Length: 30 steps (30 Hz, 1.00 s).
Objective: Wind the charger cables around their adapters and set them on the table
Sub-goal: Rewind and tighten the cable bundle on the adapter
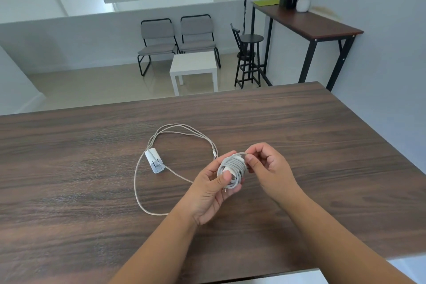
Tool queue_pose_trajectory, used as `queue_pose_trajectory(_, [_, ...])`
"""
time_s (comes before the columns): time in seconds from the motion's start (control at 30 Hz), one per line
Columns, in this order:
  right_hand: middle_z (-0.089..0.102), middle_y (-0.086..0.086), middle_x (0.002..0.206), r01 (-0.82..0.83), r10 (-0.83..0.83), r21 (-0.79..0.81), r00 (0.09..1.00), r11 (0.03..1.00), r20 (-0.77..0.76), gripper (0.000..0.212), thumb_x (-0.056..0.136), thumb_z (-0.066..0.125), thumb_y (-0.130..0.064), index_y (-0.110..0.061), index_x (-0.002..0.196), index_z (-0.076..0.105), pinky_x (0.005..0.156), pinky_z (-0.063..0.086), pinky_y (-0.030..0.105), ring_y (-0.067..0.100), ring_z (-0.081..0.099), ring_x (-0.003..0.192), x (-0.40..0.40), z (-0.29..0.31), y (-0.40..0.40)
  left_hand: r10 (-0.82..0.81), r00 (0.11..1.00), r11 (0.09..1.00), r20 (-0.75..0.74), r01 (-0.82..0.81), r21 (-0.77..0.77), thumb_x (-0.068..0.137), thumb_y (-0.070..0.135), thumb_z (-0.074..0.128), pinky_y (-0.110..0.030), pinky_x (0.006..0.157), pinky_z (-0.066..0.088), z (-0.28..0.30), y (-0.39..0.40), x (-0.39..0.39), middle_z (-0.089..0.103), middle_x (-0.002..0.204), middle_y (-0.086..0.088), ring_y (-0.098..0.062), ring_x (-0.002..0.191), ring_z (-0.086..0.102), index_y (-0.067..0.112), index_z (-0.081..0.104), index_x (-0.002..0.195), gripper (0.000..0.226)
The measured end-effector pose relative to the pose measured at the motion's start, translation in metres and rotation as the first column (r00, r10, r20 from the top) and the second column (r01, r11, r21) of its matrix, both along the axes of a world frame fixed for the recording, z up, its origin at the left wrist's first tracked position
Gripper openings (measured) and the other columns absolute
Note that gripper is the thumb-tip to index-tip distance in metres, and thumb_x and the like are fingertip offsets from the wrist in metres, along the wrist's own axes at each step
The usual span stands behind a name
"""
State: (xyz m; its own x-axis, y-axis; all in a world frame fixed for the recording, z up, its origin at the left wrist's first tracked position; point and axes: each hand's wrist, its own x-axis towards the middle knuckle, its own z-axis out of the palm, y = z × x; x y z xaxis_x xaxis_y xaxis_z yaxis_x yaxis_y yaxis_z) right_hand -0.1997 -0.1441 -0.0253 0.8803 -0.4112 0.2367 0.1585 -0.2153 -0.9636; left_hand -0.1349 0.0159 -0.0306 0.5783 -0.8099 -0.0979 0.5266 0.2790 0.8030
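Note:
My left hand (208, 193) grips a white adapter wound tightly with grey cable (232, 169), held a little above the dark wooden table (322, 145). My right hand (265, 168) pinches the last short loop of that cable at the bundle's top right. A second white adapter (155, 161) lies flat on the table to the left, prongs showing. Its grey cable (138, 189) sprawls loose in wide loops around it, one strand running under my left hand.
Beyond the table's far edge stand two grey chairs (177, 41), a small white side table (194, 64) and a black stool (250, 57). A tall dark console table (322, 25) with a vase and bottles lines the right wall.

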Motion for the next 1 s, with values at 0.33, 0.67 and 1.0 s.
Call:
queue_pose_trajectory(0.33, [0.068,-0.010,0.078,-0.035,0.037,-0.053,0.999,0.998,0.020,0.008,0.089,0.060,-0.015,-0.022,0.087,0.063,0.070,0.051,0.023,0.004,0.062,0.074,-0.005,0.010,0.004,0.058,0.993,0.995,-0.103,-0.066,-0.078,0.059,0.031,0.092,-0.027,0.071,0.061,-0.002,0.004,-0.009,0.067,0.113,-0.024,-0.030,0.093,0.071,-0.003,0.063,0.118,0.074])
queue_pose_trajectory(0.67, [0.066,-0.005,0.072,0.030,-0.028,0.011,0.995,1.000,-0.100,0.013,0.090,0.059,-0.007,-0.017,0.083,0.063,0.066,0.052,0.024,0.002,0.059,0.066,-0.001,0.020,0.004,0.131,0.991,0.991,0.023,-0.130,-0.022,0.069,0.042,0.084,-0.023,0.069,0.059,0.004,-0.001,-0.014,0.068,0.108,-0.020,-0.025,0.089,0.069,0.002,0.065,0.119,0.067])
queue_pose_trajectory(1.0, [0.062,0.000,0.071,0.038,-0.024,0.087,0.988,0.996,-0.150,0.013,0.093,0.055,-0.004,-0.012,0.085,0.061,0.059,0.050,0.021,0.002,0.056,0.060,-0.015,0.022,-0.006,0.132,0.982,0.990,0.138,-0.138,0.035,0.069,0.050,0.081,-0.026,0.070,0.055,-0.001,-0.010,-0.017,0.067,0.106,-0.013,-0.017,0.090,0.061,0.004,0.067,0.116,0.068])
